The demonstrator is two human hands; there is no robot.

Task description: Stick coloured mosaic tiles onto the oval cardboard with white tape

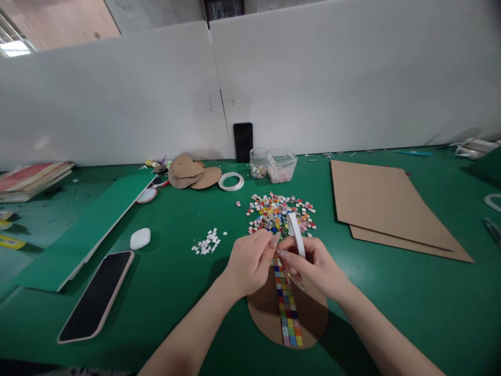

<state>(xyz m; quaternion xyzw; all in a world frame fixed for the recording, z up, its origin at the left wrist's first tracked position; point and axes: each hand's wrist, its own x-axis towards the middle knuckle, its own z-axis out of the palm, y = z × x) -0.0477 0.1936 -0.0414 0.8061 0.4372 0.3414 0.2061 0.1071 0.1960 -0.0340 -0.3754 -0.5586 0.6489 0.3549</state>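
Note:
A round cardboard piece (266, 318) lies on the green table, with a strip of coloured mosaic tiles (287, 308) running down its middle. Over its top edge my left hand (250, 261) is closed in a pinch, its fingertips meeting those of the other hand; whatever it pinches is too small to make out. My right hand (313, 263) is closed around a white roll of tape (296, 234), which stands on edge between its fingers. Just beyond both hands lies a pile of colourful tiles (274, 209). Small white squares (207, 242) are scattered to the left.
At left are a phone (97, 297), a white case (140, 238) and a green board (86, 230). Cardboard discs (188, 169), a tape ring (230, 181), a clear tub (282, 165) and a cup (259, 163) stand behind. Cardboard sheets (383, 203) lie at right.

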